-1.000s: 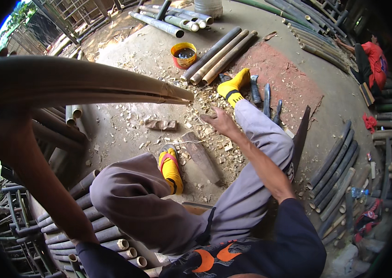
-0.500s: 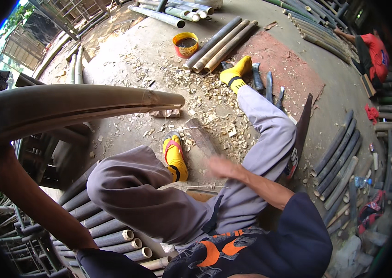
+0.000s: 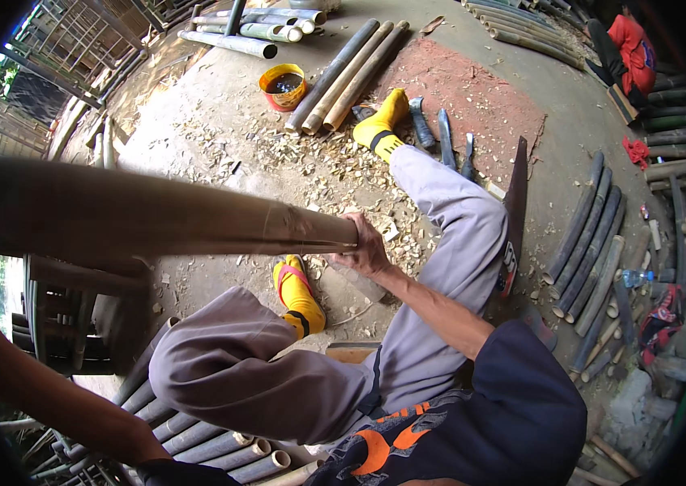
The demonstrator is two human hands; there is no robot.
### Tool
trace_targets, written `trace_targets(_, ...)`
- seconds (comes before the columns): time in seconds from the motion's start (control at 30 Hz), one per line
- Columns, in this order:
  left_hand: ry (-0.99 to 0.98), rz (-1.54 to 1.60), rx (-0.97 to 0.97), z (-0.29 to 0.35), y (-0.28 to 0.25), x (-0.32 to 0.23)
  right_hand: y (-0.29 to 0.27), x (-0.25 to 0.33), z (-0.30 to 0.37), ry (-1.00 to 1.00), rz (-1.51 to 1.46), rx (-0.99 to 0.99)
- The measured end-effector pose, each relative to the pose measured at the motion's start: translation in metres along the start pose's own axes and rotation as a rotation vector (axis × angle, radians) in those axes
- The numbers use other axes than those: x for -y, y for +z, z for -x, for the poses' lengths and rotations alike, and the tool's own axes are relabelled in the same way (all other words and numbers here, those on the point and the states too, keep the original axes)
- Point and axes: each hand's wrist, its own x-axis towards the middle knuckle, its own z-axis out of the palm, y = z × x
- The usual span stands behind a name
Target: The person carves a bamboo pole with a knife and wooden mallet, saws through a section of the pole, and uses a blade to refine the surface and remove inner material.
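Right grip (image 3: 365, 248) cups the bamboo pole (image 3: 197, 219) at its rim, roomy floor (image 3: 193, 105) beyond.

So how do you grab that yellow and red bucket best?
I'd take the bucket by its left rim, reaching from the left, since three bamboo poles lie close along its right side. The rim is round and open, with dark stuff inside, so keep it level.

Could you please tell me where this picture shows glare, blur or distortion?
Head view: washed-out glare on the floor, upper left; head view: the bamboo pole dark and soft at its near end; head view: dark poles at right look bowed.
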Motion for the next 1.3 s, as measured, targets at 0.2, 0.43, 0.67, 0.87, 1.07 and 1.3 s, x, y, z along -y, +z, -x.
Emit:
trace_targets(0.2, -0.536, 0.210, 0.093, 0.038, 0.019, 0.111, -0.034, 0.011, -0.027, 0.399, -0.235, 0.036)
trace_targets(0.43, -0.968, -0.072, 0.260, 0.106, -0.033, 0.208, -0.010, -0.059, -0.140, 0.597, -0.697, -0.401)
trace_targets(0.67, -1.301, 0.063, 0.003, 0.195, -0.060, 0.264, -0.002, -0.181, -0.237, 0.899, -0.810, -0.565)
trace_targets(0.87, -1.513, 0.044, -0.058, 0.240, -0.063, 0.274, 0.025, -0.231, -0.247, 0.487, 0.361, -0.600)
trace_targets(1.07, -1.604, 0.022, -0.131, 0.262, -0.076, 0.276, 0.098, -0.191, -0.267, 0.080, 0.433, 0.089)
trace_targets(1.3, -1.667, -0.007, -0.201, 0.280, -0.083, 0.272, 0.149, -0.201, -0.311, 0.079, 1.007, 0.516)
